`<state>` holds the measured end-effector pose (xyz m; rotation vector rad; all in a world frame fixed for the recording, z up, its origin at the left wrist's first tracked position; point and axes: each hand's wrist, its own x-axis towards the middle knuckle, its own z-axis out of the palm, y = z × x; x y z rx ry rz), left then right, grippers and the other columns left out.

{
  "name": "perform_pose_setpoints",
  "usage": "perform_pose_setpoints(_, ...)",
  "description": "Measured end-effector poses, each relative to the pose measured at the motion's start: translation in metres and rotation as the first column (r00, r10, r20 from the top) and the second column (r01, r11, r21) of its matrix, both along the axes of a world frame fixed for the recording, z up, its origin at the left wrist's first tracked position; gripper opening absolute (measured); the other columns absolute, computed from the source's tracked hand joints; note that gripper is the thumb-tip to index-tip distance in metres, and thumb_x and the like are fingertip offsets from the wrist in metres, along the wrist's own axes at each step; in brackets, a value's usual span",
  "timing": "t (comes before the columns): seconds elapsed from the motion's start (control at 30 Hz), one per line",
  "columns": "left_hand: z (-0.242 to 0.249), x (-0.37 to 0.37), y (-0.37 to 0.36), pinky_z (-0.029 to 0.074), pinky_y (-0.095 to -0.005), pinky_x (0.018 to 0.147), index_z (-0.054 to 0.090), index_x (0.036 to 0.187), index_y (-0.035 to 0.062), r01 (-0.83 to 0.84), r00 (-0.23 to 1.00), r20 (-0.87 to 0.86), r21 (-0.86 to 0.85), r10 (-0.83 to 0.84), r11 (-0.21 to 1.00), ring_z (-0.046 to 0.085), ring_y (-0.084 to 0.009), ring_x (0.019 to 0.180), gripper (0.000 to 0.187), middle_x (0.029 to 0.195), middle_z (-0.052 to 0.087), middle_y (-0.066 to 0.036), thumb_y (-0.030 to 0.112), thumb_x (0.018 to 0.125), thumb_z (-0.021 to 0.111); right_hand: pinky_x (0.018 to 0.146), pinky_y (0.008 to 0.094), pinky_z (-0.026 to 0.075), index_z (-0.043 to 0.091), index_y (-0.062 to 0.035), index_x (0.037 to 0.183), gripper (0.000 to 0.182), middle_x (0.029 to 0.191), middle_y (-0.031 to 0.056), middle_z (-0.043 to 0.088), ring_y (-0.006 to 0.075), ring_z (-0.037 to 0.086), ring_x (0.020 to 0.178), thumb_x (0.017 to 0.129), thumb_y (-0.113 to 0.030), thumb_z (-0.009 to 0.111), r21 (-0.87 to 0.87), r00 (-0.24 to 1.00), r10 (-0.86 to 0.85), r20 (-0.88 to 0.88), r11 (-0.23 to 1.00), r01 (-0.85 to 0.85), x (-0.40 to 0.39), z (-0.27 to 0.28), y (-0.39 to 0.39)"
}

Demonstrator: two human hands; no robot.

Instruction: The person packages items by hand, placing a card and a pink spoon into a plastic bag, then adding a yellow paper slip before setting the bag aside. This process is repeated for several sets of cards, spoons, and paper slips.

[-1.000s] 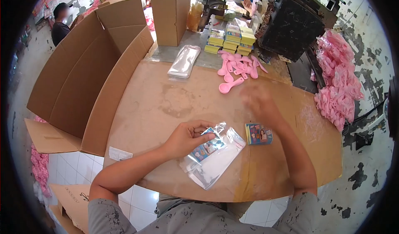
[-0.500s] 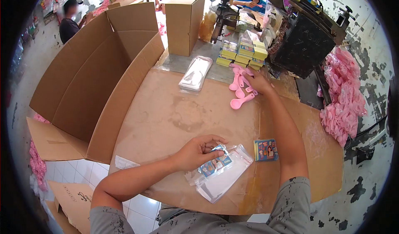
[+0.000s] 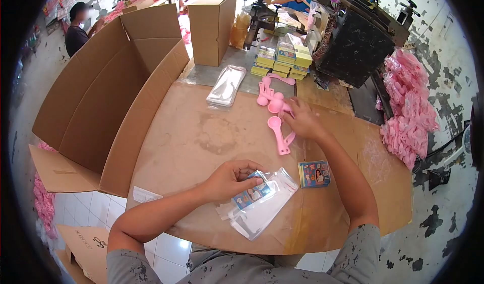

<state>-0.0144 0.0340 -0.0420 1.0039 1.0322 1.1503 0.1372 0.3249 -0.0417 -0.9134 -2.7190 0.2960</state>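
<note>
My left hand [image 3: 234, 180] pinches a clear plastic bag with a blue printed card [image 3: 250, 195] inside, over a pile of clear bags [image 3: 264, 208]. Out at the pink spoons [image 3: 275, 104], my right hand [image 3: 300, 116] has its fingertips on one at the pile's right side. Nearer to me, more pink spoons [image 3: 280, 137] lie apart from that pile. A stack of blue printed cards [image 3: 314, 174] sits to the right of the bags.
A large open carton [image 3: 143, 102] stands at the left, and a tall box [image 3: 209, 32] behind. Clear bags [image 3: 226, 86], yellow-edged card stacks [image 3: 285, 57], a black machine [image 3: 353, 47] and pink bagged items [image 3: 409, 107] surround the table. A person [image 3: 78, 32] is at back left.
My right hand has come slightly nearer, and some pink spoons now lie closer to me, apart from the others. My left hand keeps its hold on the bag. The whole view has shifted slightly.
</note>
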Motion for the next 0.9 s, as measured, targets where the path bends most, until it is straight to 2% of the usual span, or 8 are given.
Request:
perform_pose_setpoints(0.13,-0.006,-0.001,0.002,0.056,-0.0243,0.08,0.063,0.122,-0.0009,-0.009,1.0,-0.007,0.0,0.009,1.0,0.067,-0.0073,0.094,0.023,0.107,0.073,-0.005,0.007,0.101,0.068,0.117,0.0472,0.035,0.057,-0.006,0.141,0.053,0.149,0.0191,0.051,0.0363,0.048,0.138,0.102,-0.042,0.055,-0.163,0.961,0.159,0.225,0.979,-0.123,0.005,0.041,-0.015)
perform_pose_setpoints(0.23,-0.011,0.001,0.002,0.055,-0.0239,0.081,0.063,0.119,-0.0007,-0.027,1.0,0.013,0.041,0.026,0.999,0.067,-0.0068,0.094,0.021,0.106,0.072,-0.004,0.007,0.101,0.068,0.116,0.0471,0.035,0.059,-0.0065,0.139,0.049,0.147,0.0175,0.053,0.034,0.05,0.136,0.103,-0.039,0.054,-0.051,0.979,0.046,0.198,0.998,-0.037,-0.016,0.069,-0.015)
perform_pose_setpoints(0.33,-0.011,0.003,0.002,0.052,-0.0226,0.077,0.064,0.118,0.0,-0.011,1.0,-0.003,0.1,0.011,0.995,0.065,-0.0047,0.091,0.019,0.104,0.071,-0.003,0.008,0.101,0.068,0.119,0.0537,0.03,0.055,-0.0051,0.144,0.056,0.15,0.0197,0.049,0.0347,0.045,0.141,0.104,-0.043,0.047,-0.129,0.989,0.059,-0.137,0.989,-0.077,-0.04,0.031,0.031)
perform_pose_setpoints(0.43,-0.015,0.0,0.002,0.05,-0.0216,0.073,0.064,0.118,0.0005,0.013,0.999,-0.043,0.133,-0.007,0.991,0.062,-0.0024,0.087,0.019,0.1,0.071,-0.001,0.008,0.101,0.067,0.122,0.0527,0.024,0.047,-0.0068,0.152,0.068,0.155,0.0223,0.044,0.0374,0.038,0.146,0.102,-0.052,0.048,-0.165,0.994,0.005,-0.109,0.986,-0.023,-0.079,-0.006,0.082)
perform_pose_setpoints(0.53,-0.012,-0.003,0.002,0.048,-0.0211,0.071,0.064,0.116,0.0007,0.01,0.999,-0.052,0.152,-0.002,0.988,0.06,-0.0013,0.083,0.017,0.093,0.07,0.001,0.008,0.102,0.067,0.124,0.0529,0.021,0.038,-0.0081,0.157,0.083,0.158,0.0257,0.039,0.0421,0.032,0.15,0.096,-0.063,0.053,-0.114,0.98,-0.195,-0.034,0.975,0.19,-0.116,-0.011,0.077)
perform_pose_setpoints(0.67,-0.015,-0.004,0.002,0.049,-0.0217,0.071,0.064,0.115,0.0005,0.018,0.999,-0.044,0.192,-0.01,0.981,0.061,-0.0017,0.083,0.016,0.093,0.07,0.0,0.008,0.102,0.067,0.122,0.0568,0.022,0.036,-0.0118,0.16,0.093,0.158,0.0275,0.037,0.0454,0.037,0.146,0.089,-0.067,0.059,0.013,0.952,-0.26,0.163,0.965,0.261,-0.131,-0.002,0.057)
perform_pose_setpoints(0.7,-0.014,-0.004,0.001,0.049,-0.0219,0.071,0.064,0.115,0.0005,0.019,0.999,-0.04,0.199,-0.011,0.98,0.061,-0.0018,0.083,0.016,0.093,0.07,-0.001,0.008,0.102,0.067,0.119,0.0605,0.026,0.039,-0.0108,0.158,0.089,0.154,0.0254,0.042,0.0436,0.04,0.144,0.088,-0.06,0.064,0.01,0.955,-0.257,0.151,0.966,0.258,-0.129,0.003,0.054)
perform_pose_setpoints(0.9,-0.01,-0.007,0.001,0.052,-0.0232,0.083,0.065,0.119,0.0006,0.075,0.996,-0.053,0.147,-0.068,0.986,0.064,-0.0045,0.094,0.018,0.105,0.072,-0.002,0.006,0.101,0.067,0.108,0.053,0.042,0.063,-0.0061,0.136,0.06,0.136,0.0208,0.058,0.0373,0.055,0.129,0.09,-0.043,0.067,0.048,0.996,-0.05,0.077,0.998,0.046,-0.075,0.006,0.046)
